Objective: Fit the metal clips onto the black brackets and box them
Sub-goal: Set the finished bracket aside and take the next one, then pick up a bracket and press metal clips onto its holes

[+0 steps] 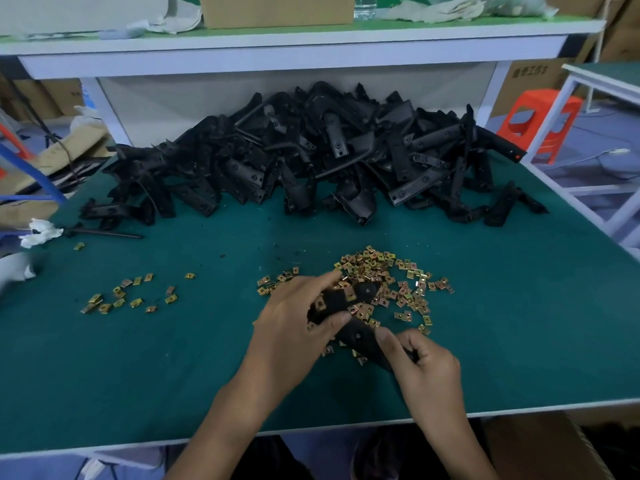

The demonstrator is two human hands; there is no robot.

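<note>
Between both grips sits one black bracket: left hand pinches its far end, right hand wraps the near end, probably steadying it so a clip slides on. Loose metal clips lie just beyond the left grip for easy reach, bracket heap well behind.

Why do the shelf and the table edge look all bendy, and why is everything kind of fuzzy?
Head view: the wide-angle lens bows the shelf and the near edge of the table; the whole picture is soft, so the metal clips blur into gold specks and the black brackets merge into one dark heap; the light is even, without glare.
</note>
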